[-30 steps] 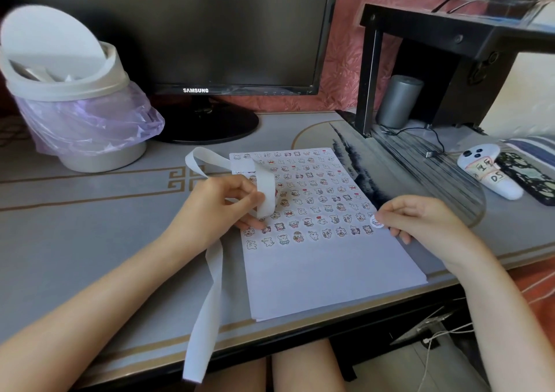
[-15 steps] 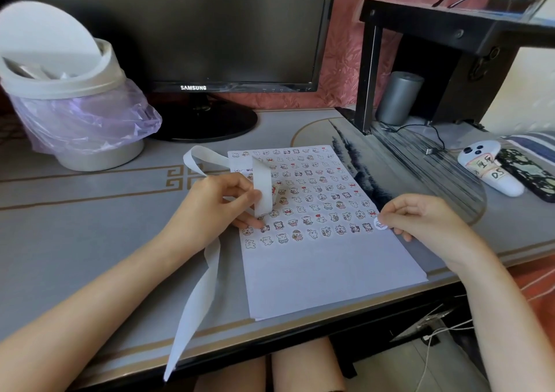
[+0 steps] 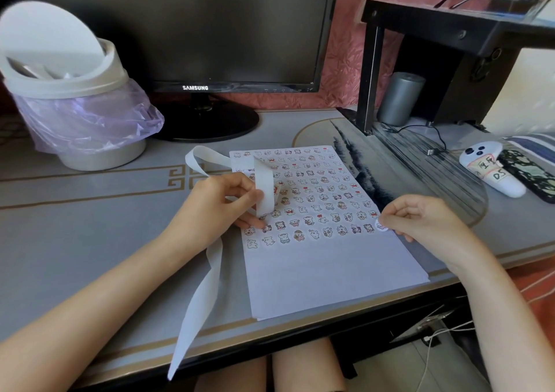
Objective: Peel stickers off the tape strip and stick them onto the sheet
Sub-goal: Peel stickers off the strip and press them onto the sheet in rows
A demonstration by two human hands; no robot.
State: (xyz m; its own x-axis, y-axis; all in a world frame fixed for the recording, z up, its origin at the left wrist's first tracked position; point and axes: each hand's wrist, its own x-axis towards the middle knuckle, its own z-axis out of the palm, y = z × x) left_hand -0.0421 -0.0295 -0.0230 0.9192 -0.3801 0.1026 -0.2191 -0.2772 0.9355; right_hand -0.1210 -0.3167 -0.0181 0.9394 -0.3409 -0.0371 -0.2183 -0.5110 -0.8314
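A white sheet (image 3: pixel 324 265) lies on the desk in front of me, its upper half covered with rows of small cartoon stickers. My left hand (image 3: pixel 216 208) grips a long white tape strip (image 3: pixel 201 298) at the sheet's left edge; the strip loops up behind the hand and its other end hangs past the desk's front edge. My right hand (image 3: pixel 420 220) pinches a small round sticker (image 3: pixel 382 227) against the right end of a lower sticker row.
A lidded bin (image 3: pixel 69 100) with a purple bag stands at the back left. A dark monitor (image 3: pixel 216 46) is behind the sheet. At the right are a black stand (image 3: pixel 450 46), a grey cylinder (image 3: pixel 401 98), a white controller (image 3: pixel 492 172) and a patterned phone (image 3: pixel 531 178).
The strip's hanging tail has swung leftward and twisted. My right hand has stayed at the sheet's right edge with the sticker. The view shifted slightly.
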